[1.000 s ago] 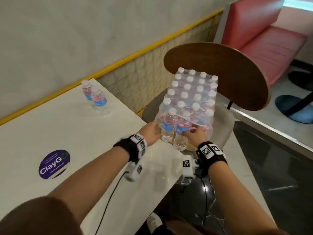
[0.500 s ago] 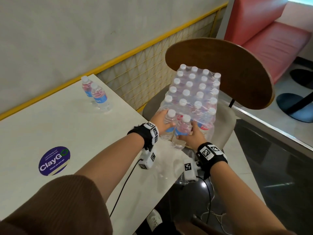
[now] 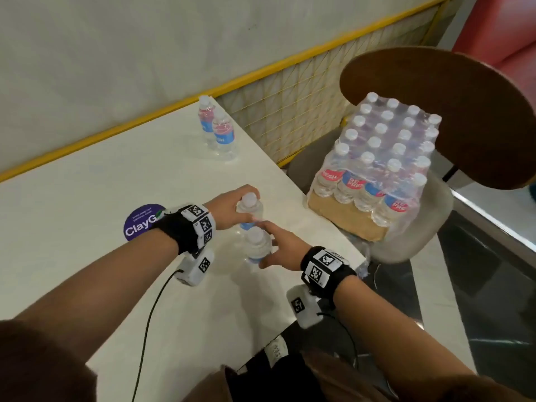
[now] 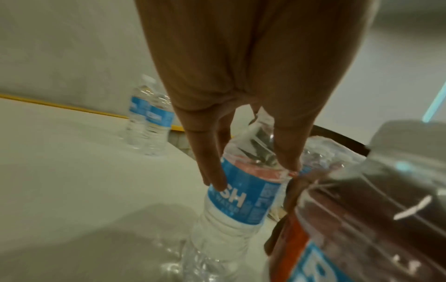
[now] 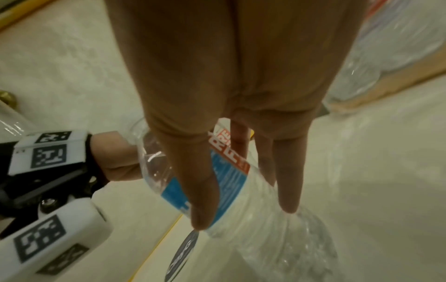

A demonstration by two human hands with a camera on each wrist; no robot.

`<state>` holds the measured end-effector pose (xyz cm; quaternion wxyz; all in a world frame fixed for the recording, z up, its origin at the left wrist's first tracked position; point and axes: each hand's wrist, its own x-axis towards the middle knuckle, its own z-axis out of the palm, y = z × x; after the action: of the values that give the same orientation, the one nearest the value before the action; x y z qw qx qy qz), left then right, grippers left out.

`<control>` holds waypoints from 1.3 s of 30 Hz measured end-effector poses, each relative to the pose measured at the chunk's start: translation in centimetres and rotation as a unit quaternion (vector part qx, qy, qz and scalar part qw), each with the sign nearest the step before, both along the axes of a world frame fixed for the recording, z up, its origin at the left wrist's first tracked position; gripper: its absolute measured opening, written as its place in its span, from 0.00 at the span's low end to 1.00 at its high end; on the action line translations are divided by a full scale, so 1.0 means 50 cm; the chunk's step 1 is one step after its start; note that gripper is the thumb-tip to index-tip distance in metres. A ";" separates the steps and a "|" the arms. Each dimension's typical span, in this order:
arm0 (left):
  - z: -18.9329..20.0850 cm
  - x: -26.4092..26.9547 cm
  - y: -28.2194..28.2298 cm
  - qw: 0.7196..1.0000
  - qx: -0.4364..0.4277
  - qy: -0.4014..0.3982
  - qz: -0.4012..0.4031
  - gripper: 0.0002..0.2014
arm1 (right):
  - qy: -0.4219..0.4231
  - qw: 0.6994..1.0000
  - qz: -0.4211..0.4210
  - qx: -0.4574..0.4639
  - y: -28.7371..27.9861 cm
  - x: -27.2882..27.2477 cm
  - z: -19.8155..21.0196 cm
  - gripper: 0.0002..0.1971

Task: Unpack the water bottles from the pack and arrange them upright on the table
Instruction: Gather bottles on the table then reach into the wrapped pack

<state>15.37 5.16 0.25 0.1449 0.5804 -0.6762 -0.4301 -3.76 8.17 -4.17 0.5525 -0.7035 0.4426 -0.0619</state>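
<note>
Two bottles (image 3: 251, 224) in hands, "ClayGo" sticker (image 3: 141, 223)

"ClayGo" on table sticker (image 3: 141, 224); "REFRESH" bottle labels (image 3: 351, 180)

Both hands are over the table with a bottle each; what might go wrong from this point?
1. The left hand and right hand hold their bottles very close together; setting one down may knock the other over.
2. They are near the table edge, so a tipped bottle could roll off.
3. The opened pack sits at the front of the chair seat and may slide.
</note>
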 end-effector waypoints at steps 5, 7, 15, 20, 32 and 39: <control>-0.005 0.090 0.079 0.998 0.003 0.039 0.059 0.16 | -0.016 0.999 0.037 0.029 0.051 0.110 -0.012 0.43; -0.003 0.097 0.105 0.993 0.003 0.052 0.103 0.17 | -0.027 0.999 0.035 0.021 0.064 0.141 -0.009 0.43; -0.021 0.073 0.167 0.995 -0.070 -0.038 0.052 0.27 | 0.023 0.993 -0.107 0.034 0.000 0.040 0.005 0.24; -0.023 0.074 0.150 0.997 -0.018 -0.050 0.064 0.20 | 0.035 0.930 -0.362 -0.041 -0.096 -0.107 0.051 0.28; -0.011 0.069 0.139 0.996 -0.022 -0.056 0.067 0.32 | 0.155 0.867 -0.472 -0.049 -0.204 -0.200 0.098 0.26; -0.010 0.067 0.144 0.995 -0.034 -0.052 0.077 0.31 | 0.179 0.871 -0.436 -0.141 -0.197 -0.199 0.106 0.28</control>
<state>18.74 12.35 -0.27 0.1620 0.6474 -0.6502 -0.3631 -13.71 -1.65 1.15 0.2751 -0.5088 0.7823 -0.2311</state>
